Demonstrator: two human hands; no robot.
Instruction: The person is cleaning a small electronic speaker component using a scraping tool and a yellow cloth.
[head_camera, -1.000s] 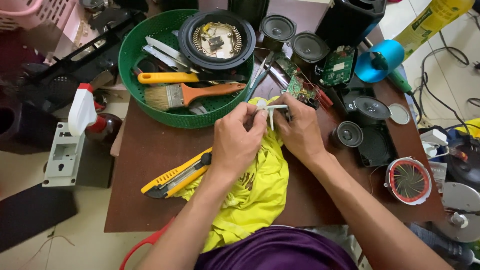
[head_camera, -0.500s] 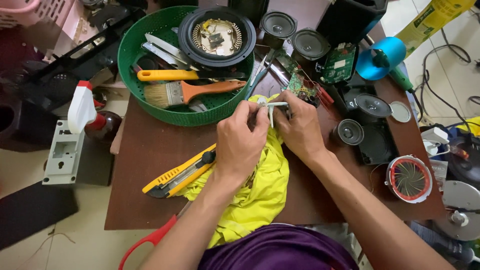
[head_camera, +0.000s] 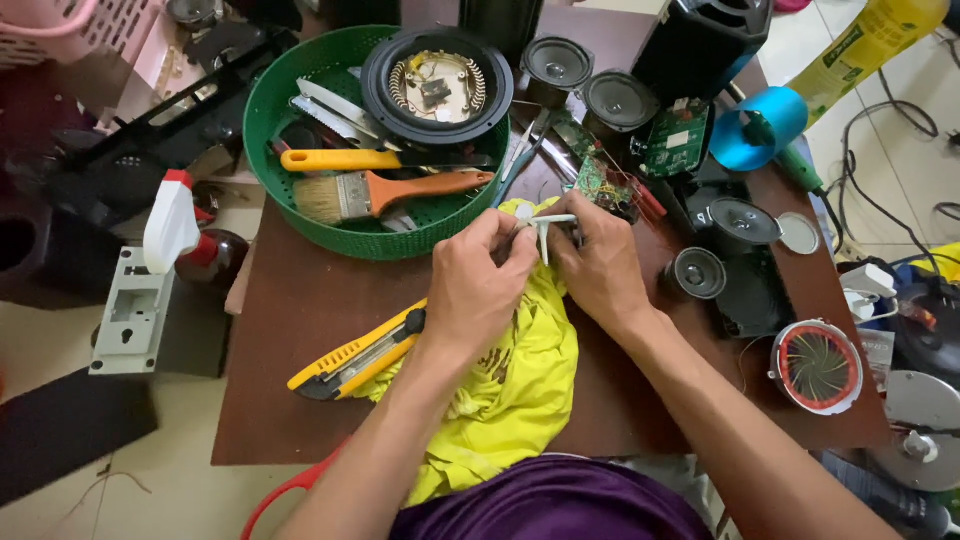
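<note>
While both hands (head_camera: 480, 285) (head_camera: 598, 270) seemingly pinch a white part (head_camera: 543, 226), green basket (head_camera: 300, 215) just beyond, yellow cloth (head_camera: 515, 385) beneath.

Small electronics repair workshop — brown worktable (head_camera: 300, 330), loose speakers (head_camera: 618, 100), circuit boards (head_camera: 672, 140), green tool basket (head_camera: 262, 170) — cluttered floor.

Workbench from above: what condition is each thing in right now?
Left hand: pinching a small white part.
Right hand: gripping the same part.
Yellow cloth: crumpled under the hands.
Utility knife: lying flat, untouched.
Paintbrush: resting in green basket.
</note>
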